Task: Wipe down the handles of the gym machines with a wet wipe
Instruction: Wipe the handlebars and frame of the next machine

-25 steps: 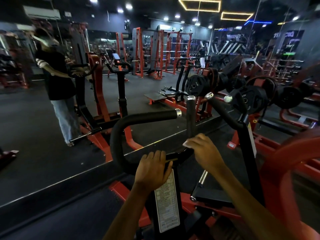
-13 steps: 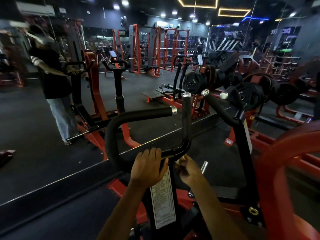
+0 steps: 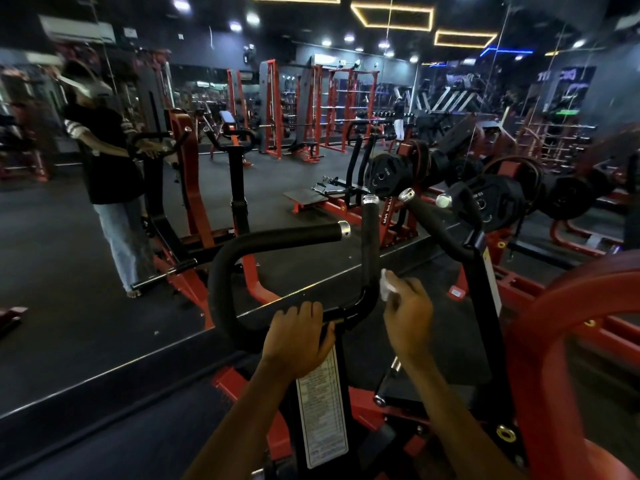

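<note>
Mirrored gym floor ahead: left hand (image 3: 298, 336) grips the handlebar (image 3: 277, 240); right hand (image 3: 408, 311) pinches the wet wipe (image 3: 387, 285) beside its upright grip (image 3: 370, 244), seemingly mid-wipe; other handles remain.

Right hand (image 3: 408, 311) now beside upright handle (image 3: 370, 251)

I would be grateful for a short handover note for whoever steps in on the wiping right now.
Left hand grips the crossbar of the black handlebar, steadying it.
Right hand pinches the white wet wipe against the base of the upright grip.
Done: cannot tell how much is already wiped.
Left: likely work up the upright grip, then the curved left grip and the angled handle on the right.
</note>
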`<state>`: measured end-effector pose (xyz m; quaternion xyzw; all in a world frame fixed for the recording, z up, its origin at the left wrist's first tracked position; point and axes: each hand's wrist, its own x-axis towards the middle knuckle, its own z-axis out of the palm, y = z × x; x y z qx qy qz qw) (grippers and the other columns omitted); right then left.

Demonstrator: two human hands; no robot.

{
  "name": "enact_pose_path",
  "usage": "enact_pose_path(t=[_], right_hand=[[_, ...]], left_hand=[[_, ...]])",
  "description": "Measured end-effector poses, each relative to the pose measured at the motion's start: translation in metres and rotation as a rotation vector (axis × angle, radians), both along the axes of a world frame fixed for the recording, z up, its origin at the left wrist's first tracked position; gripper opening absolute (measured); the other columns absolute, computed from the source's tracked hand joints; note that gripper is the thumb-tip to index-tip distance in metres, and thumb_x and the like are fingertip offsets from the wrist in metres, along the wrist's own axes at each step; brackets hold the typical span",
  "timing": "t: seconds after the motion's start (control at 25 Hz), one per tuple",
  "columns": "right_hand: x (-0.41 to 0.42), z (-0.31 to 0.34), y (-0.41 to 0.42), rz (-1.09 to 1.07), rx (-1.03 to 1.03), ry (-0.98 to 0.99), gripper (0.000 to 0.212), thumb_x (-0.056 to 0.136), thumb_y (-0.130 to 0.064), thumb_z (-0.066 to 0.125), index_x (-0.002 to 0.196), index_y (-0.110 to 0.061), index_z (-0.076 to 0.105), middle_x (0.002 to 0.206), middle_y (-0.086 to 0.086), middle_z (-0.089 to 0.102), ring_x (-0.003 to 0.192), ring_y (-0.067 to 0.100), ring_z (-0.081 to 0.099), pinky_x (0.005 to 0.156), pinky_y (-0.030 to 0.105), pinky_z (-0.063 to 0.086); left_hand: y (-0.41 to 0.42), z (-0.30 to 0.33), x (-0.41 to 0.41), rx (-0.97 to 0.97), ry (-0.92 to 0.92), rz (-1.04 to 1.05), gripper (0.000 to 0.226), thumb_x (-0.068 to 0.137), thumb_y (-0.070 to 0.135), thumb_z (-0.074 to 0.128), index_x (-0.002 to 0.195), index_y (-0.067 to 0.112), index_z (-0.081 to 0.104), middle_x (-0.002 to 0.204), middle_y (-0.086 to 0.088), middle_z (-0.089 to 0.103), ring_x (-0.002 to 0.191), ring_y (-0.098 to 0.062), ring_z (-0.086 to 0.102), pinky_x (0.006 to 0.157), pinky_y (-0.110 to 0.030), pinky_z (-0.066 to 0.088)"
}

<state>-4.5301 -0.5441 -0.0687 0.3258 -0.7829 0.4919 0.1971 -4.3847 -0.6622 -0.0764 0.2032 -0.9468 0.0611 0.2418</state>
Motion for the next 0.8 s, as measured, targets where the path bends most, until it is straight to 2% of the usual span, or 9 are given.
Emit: enact_pose_path(t=[0.12,0.16,0.24,0.28,0.36,0.4,0.48,0.6,0.8], right_hand=[[0.012,-0.002,-0.004,0.138,0.237,0.036,0.006,0.094,-0.023,0.053,0.096,-0.019,0.057,0.096,-0.004,0.055,0.085,0.013,0.057,0.065,0.012,0.044],[0.013,-0.009,-0.005,0.126,0.223,0.105,0.010,0.092,-0.019,0.056,0.101,-0.016,0.058,0.100,0.000,0.055,0.088,0.013,0.056,0.066,0.011,0.044],[0.013,-0.022,-0.008,0.137,0.238,0.227,0.033,0.083,-0.009,0.065,0.114,-0.004,0.060,0.108,0.011,0.053,0.093,0.012,0.050,0.073,0.011,0.041],[0.010,-0.023,-0.008,0.162,0.226,0.244,0.035,0.083,-0.009,0.066,0.116,-0.002,0.060,0.108,0.012,0.052,0.093,0.009,0.047,0.073,0.008,0.038],[0.009,-0.019,-0.010,0.190,0.132,0.141,0.019,0.090,-0.013,0.059,0.108,-0.007,0.063,0.103,0.005,0.052,0.085,0.002,0.049,0.066,0.005,0.040],[0.008,-0.015,-0.012,0.178,0.046,0.046,0.011,0.092,-0.017,0.055,0.099,-0.012,0.063,0.098,0.001,0.053,0.080,0.002,0.051,0.065,0.009,0.043],[0.001,-0.011,-0.022,0.203,-0.085,-0.120,0.011,0.094,-0.022,0.052,0.086,-0.017,0.058,0.088,0.000,0.053,0.072,0.002,0.053,0.062,0.017,0.046],[-0.022,0.012,-0.038,0.105,-0.023,0.033,0.010,0.093,-0.018,0.054,0.085,-0.013,0.058,0.088,0.001,0.053,0.074,0.003,0.052,0.067,0.017,0.046],[-0.057,0.056,-0.062,0.057,0.085,0.280,0.013,0.088,-0.004,0.058,0.094,0.004,0.066,0.094,0.013,0.057,0.086,0.021,0.056,0.080,0.032,0.050]], left_hand=[[-0.001,-0.001,-0.003,0.002,-0.033,0.014,0.049,0.095,0.050,0.016,0.117,0.019,0.047,0.111,0.003,0.057,0.095,-0.012,0.055,0.084,-0.028,0.043],[0.000,-0.001,-0.003,0.001,-0.046,0.022,0.048,0.096,0.050,0.017,0.119,0.019,0.046,0.113,0.003,0.056,0.097,-0.013,0.054,0.087,-0.029,0.042],[0.000,-0.003,-0.002,-0.013,-0.072,0.029,0.047,0.097,0.049,0.018,0.122,0.019,0.044,0.115,0.002,0.055,0.099,-0.013,0.053,0.090,-0.029,0.040],[0.000,-0.003,-0.002,-0.022,-0.081,0.032,0.048,0.097,0.049,0.017,0.123,0.019,0.044,0.115,0.002,0.055,0.099,-0.013,0.053,0.089,-0.030,0.039],[0.000,-0.004,-0.002,-0.044,-0.072,0.044,0.053,0.095,0.049,0.011,0.122,0.018,0.044,0.112,0.002,0.055,0.096,-0.014,0.054,0.086,-0.030,0.038],[-0.001,-0.003,-0.003,-0.045,-0.063,0.050,0.056,0.093,0.050,0.009,0.119,0.018,0.046,0.108,0.001,0.056,0.092,-0.014,0.055,0.084,-0.030,0.039],[0.000,-0.004,-0.004,-0.054,-0.027,0.050,0.055,0.092,0.049,0.014,0.106,0.016,0.056,0.092,0.002,0.059,0.076,-0.014,0.057,0.072,-0.030,0.044],[-0.004,-0.014,-0.007,-0.145,0.060,0.050,0.044,0.088,0.046,0.033,0.083,0.015,0.063,0.067,0.002,0.057,0.052,-0.014,0.052,0.051,-0.029,0.042],[-0.006,-0.017,-0.009,-0.181,0.140,0.042,0.040,0.088,0.046,0.036,0.081,0.015,0.061,0.066,0.001,0.056,0.051,-0.015,0.051,0.050,-0.029,0.043]])
